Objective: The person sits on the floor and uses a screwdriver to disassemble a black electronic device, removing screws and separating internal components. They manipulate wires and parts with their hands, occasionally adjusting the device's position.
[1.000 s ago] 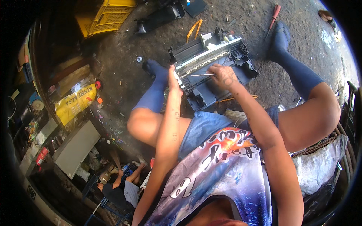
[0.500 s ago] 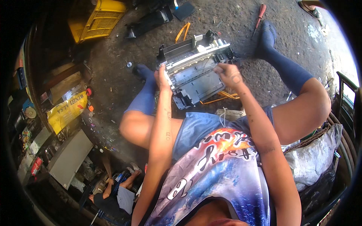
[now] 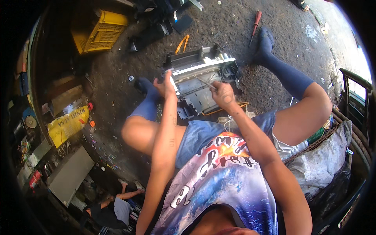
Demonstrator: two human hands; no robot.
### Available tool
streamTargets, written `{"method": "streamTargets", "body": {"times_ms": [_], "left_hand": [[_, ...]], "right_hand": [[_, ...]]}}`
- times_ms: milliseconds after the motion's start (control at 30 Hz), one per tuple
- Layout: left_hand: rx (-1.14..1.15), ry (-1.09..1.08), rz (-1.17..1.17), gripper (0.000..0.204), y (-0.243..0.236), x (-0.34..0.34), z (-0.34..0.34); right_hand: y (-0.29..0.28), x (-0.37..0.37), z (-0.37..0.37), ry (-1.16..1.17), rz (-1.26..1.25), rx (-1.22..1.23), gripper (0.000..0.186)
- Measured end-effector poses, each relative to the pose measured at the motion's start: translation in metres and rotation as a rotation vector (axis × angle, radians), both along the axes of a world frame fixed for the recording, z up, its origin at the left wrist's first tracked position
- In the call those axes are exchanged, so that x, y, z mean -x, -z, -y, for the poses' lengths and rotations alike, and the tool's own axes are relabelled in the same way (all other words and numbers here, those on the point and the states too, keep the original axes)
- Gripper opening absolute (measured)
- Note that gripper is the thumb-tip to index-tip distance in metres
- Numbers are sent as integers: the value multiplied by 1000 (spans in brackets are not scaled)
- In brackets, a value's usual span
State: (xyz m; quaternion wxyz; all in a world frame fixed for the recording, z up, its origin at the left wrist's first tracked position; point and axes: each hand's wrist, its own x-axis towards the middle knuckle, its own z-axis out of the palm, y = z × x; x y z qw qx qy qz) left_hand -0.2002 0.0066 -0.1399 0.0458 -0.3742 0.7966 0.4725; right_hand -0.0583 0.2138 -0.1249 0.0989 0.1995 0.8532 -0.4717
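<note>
A stripped, dark printer chassis (image 3: 203, 100) with a pale metal bar across it sits on the ground between my legs. My left hand (image 3: 168, 86) grips its left end, with the thumb up over the edge of the frame. Over the middle of the chassis, my right hand (image 3: 224, 96) is closed round a tool with a thin metal shaft (image 3: 204, 82), which looks like a screwdriver. The shaft points up and left toward the inside of the frame beside the bar; its handle is hidden in my fist.
A red-handled screwdriver (image 3: 255, 24) lies near my right foot. Orange straps (image 3: 182, 44) and black plastic parts (image 3: 152, 35) lie beyond the chassis. A yellow crate (image 3: 103, 33) stands far left, a yellow sack (image 3: 68, 124) at left. Another person (image 3: 111, 211) sits at lower left.
My right hand has moved left and inward over the chassis, and the tool shaft now shows. The chassis has tilted a little. The whole view has shifted slightly.
</note>
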Motion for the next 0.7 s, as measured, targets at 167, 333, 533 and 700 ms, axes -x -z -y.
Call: {"method": "streamTargets", "body": {"times_ms": [167,333,533,700], "left_hand": [[-189,156,-150,96,29,-16,-11],[-318,263,-148,96,43,6,23],[-494,277,66,65,93,19,78],[-899,118,228,50,117,-2,89]], "right_hand": [[4,-11,-1,9,24,95,20],[-12,-11,-9,-152,43,54,22],[-8,-41,-33,-283,340,-72,26],[-7,-57,-59,-109,383,-77,24]]}}
